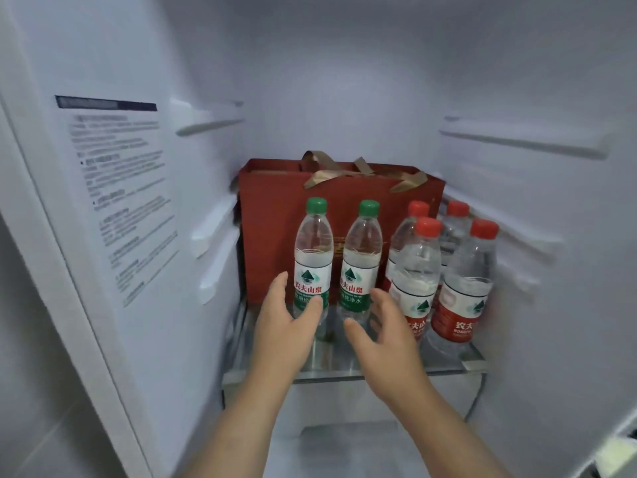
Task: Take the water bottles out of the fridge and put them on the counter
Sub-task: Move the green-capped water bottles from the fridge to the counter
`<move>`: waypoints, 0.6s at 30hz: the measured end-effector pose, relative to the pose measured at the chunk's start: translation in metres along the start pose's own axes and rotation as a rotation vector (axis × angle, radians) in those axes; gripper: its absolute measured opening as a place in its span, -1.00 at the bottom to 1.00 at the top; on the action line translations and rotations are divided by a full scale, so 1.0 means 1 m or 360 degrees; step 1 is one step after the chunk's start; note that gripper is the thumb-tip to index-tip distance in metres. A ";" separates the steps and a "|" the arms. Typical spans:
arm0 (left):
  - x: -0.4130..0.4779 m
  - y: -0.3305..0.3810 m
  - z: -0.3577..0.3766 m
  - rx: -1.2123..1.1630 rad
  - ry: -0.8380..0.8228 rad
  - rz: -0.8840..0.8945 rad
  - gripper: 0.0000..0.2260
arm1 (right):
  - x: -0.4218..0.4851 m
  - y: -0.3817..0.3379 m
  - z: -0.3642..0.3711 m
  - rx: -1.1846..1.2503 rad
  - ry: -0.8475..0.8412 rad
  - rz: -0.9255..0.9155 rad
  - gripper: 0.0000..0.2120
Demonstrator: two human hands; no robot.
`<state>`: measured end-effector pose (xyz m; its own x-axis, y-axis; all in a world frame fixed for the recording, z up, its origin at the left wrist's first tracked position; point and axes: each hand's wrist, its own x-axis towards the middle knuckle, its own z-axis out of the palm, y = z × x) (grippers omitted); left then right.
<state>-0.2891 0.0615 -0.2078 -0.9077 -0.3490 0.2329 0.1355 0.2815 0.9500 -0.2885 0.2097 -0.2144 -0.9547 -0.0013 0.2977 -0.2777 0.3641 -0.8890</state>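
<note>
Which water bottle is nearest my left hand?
The leftmost green-capped bottle: the thumb of the left hand lies across its label. The other green-capped bottle and the red-capped ones stand further right.

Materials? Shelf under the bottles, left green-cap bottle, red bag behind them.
Shelf: looks like clear glass, glossy; it reflects the bottles and you can see through it. Left green-cap bottle: likely clear plastic, the bag shows through it, with a printed label; cap opaque plastic. Red bag: probably matte paper or card, with sharp folded edges; gold handles look like ribbon.

Two green-capped bottles (313,257) upright on shelf (327,374), seemingly four red-capped bottles (415,281) clustered right
</note>
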 end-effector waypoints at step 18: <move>0.052 -0.025 0.041 0.0110 0.0216 -0.0141 -0.59 | 0.049 0.021 0.038 -0.0211 0.0293 0.0175 -0.25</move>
<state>-0.3559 0.0727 -0.2281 -0.8522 -0.4915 0.1796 0.0258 0.3034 0.9525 -0.3453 0.1813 -0.2315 -0.9393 0.2103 0.2710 -0.1452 0.4717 -0.8697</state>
